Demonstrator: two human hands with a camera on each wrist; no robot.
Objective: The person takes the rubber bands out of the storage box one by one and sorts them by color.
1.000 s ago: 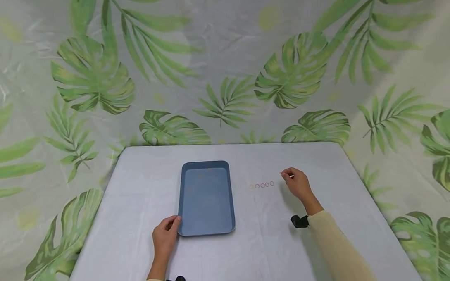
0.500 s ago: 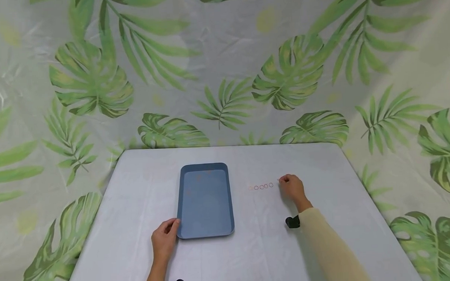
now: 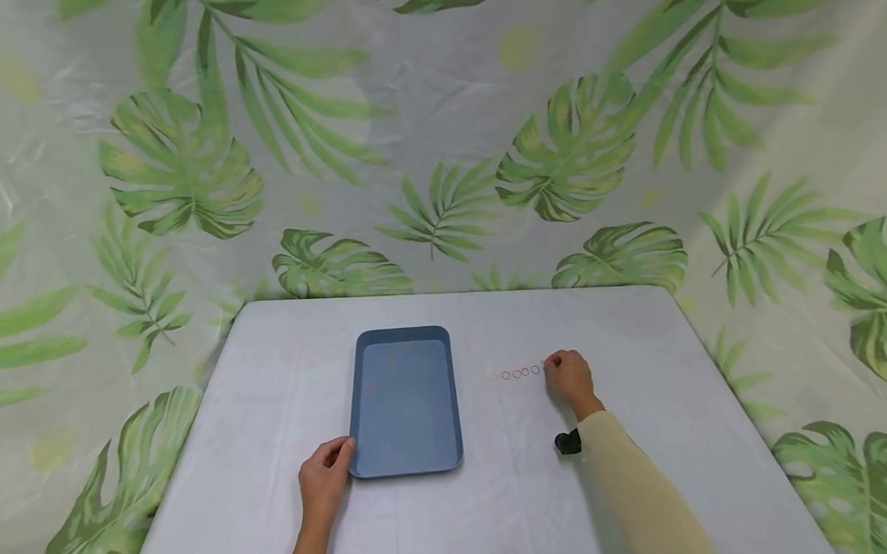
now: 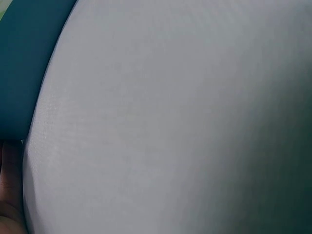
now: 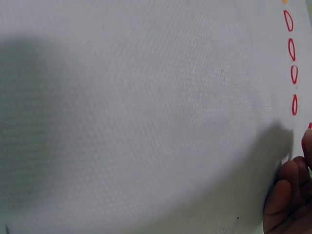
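Observation:
My left hand (image 3: 323,477) grips the near left edge of a blue rectangular tray (image 3: 405,425). In the left wrist view only part of the fingers (image 4: 10,180) shows, against the tray's edge. My right hand (image 3: 570,376) pinches a small red rubber band (image 5: 310,126) between thumb and finger, low over the cloth; most of it is hidden. It is at the right end of a row of thin bands lying flat: an orange one (image 3: 494,376) at the left, then several red ones (image 5: 294,105).
A white cloth (image 3: 488,512) covers the table. Faint orange marks (image 3: 392,357), too small to identify, show in the tray. A leaf-patterned sheet (image 3: 441,204) hangs behind the table's far edge. Black wrist cameras (image 3: 567,443) sit at both wrists.
My right hand has moved left and down with the red rubber band, reaching the right end of the row. The left hand stays at the tray's edge. The head view has tilted slightly up.

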